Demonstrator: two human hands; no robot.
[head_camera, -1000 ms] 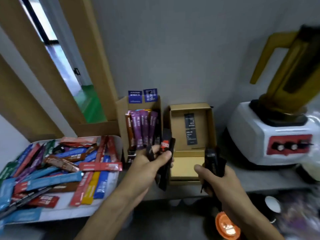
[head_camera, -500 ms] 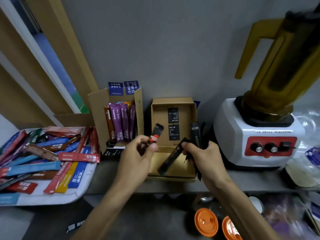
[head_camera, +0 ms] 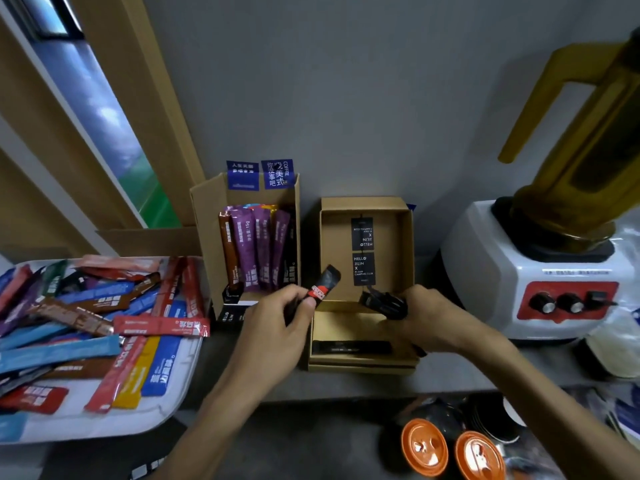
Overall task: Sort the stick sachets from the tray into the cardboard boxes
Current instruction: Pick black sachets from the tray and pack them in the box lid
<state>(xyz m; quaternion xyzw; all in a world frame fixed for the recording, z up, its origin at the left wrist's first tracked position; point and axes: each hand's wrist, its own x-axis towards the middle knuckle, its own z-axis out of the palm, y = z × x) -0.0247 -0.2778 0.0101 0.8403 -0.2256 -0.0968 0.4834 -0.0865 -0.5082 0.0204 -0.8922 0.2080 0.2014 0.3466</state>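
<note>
A white tray (head_camera: pixel 162 415) at the left holds several stick sachets (head_camera: pixel 90 327) in red, blue, brown and yellow. A tall cardboard box (head_camera: pixel 204 216) holds upright purple and brown sachets (head_camera: pixel 254 247). To its right, an open flat cardboard box (head_camera: pixel 403 237) has one black sachet (head_camera: pixel 351 347) lying in its front part. My left hand (head_camera: pixel 277 327) pinches a black sachet with a red label (head_camera: pixel 323 284) over that box's left edge. My right hand (head_camera: pixel 427 317) grips a few black sachets (head_camera: pixel 382 301) above the box.
A white blender base with red panel (head_camera: pixel 540 296) and an amber jug (head_camera: pixel 585 150) stands at the right. Two orange lids (head_camera: pixel 450 452) sit below the counter edge. A grey wall lies behind the boxes; a wooden frame (head_camera: pixel 138 109) rises at the left.
The black sachet my right hand held slanted over the flat box now lies flat in its front part. My right hand has drawn back a little; my left hand stays put.
</note>
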